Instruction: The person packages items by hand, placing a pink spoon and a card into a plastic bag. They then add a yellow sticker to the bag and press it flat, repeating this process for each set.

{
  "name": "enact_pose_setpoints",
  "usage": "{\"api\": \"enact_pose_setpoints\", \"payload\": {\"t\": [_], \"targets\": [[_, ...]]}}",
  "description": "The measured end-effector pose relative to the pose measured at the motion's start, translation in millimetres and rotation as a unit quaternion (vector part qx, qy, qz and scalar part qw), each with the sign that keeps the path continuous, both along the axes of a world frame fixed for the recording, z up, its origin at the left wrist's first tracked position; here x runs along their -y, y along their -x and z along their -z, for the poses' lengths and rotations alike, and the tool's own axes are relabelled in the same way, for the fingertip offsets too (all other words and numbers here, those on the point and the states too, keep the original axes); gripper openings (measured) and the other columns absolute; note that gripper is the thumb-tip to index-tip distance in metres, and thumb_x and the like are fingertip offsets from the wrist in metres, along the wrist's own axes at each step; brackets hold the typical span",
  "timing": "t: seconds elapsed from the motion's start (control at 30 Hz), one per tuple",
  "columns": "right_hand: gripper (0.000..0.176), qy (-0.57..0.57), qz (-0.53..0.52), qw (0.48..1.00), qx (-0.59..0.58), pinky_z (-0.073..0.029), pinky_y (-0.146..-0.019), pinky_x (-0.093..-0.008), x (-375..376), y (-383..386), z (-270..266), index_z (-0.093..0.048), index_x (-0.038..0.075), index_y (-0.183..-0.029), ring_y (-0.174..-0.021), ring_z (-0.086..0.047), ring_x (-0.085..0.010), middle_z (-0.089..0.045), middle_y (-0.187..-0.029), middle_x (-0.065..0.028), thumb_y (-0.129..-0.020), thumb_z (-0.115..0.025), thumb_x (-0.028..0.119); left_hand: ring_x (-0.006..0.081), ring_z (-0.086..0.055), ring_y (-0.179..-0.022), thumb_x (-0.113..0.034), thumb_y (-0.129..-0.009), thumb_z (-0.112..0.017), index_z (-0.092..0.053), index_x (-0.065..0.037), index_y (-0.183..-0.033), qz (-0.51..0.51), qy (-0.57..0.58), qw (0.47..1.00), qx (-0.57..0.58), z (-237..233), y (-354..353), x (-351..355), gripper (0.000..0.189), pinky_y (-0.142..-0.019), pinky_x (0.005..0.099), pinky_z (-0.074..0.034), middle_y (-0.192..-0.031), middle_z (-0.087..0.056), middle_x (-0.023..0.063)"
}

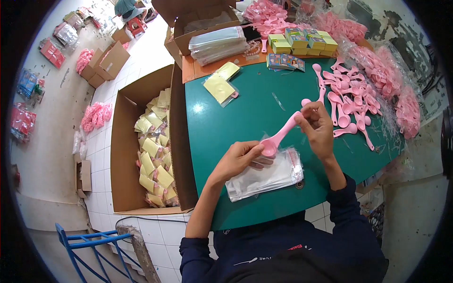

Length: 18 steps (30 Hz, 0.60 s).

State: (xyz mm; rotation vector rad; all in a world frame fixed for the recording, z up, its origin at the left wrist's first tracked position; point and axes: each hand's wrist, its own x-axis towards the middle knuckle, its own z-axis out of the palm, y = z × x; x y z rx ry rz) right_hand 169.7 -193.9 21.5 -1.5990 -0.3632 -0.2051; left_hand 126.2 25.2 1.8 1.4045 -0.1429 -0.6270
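Above the green table, a pink spoon (pixel 284 132) is held between both hands. My left hand (pixel 244 158) has its thumb and fingers closed at the bowl end, where some clear plastic shows. My right hand (pixel 317 126) pinches the other end, fingers curled. Beneath the spoon lies a stack of clear plastic bags (pixel 269 178). A loose heap of pink spoons (pixel 347 96) is to the right of my right hand. Two packets with yellow cards (pixel 220 88) lie at the table's upper left.
An open cardboard box (pixel 180 155) of yellow-card packets stands left of the green table (pixel 207 129). At the back are stacked yellow boxes (pixel 297 41) and a plastic bag stack (pixel 218 45). A blue metal frame (pixel 89 244) is lower left. A person (pixel 126 8) sits far back.
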Motion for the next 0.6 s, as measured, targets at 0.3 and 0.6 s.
{"api": "enact_pose_setpoints", "payload": {"t": [0.3, 0.6], "targets": [[0.014, 0.128, -0.163, 0.978, 0.027, -0.042, -0.064, -0.0222, -4, 8, -1, -0.060, 0.003, -0.088, -0.075, -0.054, -0.0088, -0.057, -0.088, -0.0049, -0.086, -0.064, 0.016, 0.0095, -0.061, -0.079, -0.028, -0.098, -0.042, -0.060, 0.006, -0.109, -0.083, -0.021, 0.992, 0.091, 6, 2, 11, 0.040, -0.070, 0.0220, -0.049, -0.091, -0.066, 0.0091], [0.061, 0.100, -0.465, 0.879, -0.016, -0.043, -0.066, -0.0238, 63, -126, -39, -0.066, -0.002, -0.096, -0.077, -0.054, -0.0128, -0.059, -0.095, -0.0104, -0.089, -0.044, 0.054, 0.0201, -0.065, -0.089, -0.029, -0.098, -0.040, -0.056, 0.008, -0.112, -0.190, 0.119, 0.948, 0.225, -40, -1, -12, 0.043, -0.079, 0.0297, -0.052, -0.099, -0.065, 0.0165]]}}
